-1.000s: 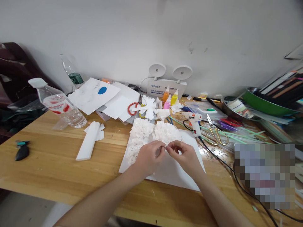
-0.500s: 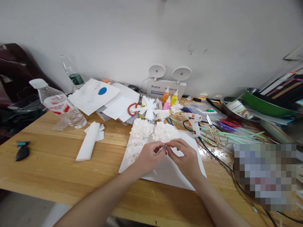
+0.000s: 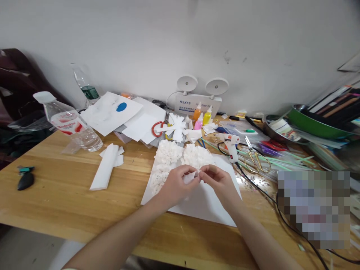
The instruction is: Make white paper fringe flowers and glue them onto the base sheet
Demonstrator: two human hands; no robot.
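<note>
My left hand [image 3: 177,184] is closed, its thumb and fingers pinching a small piece of white paper [image 3: 190,177]. My right hand [image 3: 221,183] meets it fingertip to fingertip and pinches the right end of the same piece. Both hands are above a white sheet [image 3: 206,210] lying on the table. On that sheet, just beyond my fingers, sit a clump of white paper scraps [image 3: 168,152] and a second white clump [image 3: 197,155]. A third clump with dark specks [image 3: 159,182] is partly hidden behind my left hand.
A folded white paper [image 3: 104,168] and a water bottle [image 3: 75,125] are at left. Red-handled scissors [image 3: 158,128], a paper flower shape [image 3: 177,128] and small paint bottles [image 3: 199,122] stand behind. A glue gun [image 3: 232,146] with its cable and gold scissors [image 3: 255,161] lie right.
More of the white paper now shows between my left thumb and fingers. My right hand has shifted slightly, its fingers curling more. The view has moved a little.
</note>
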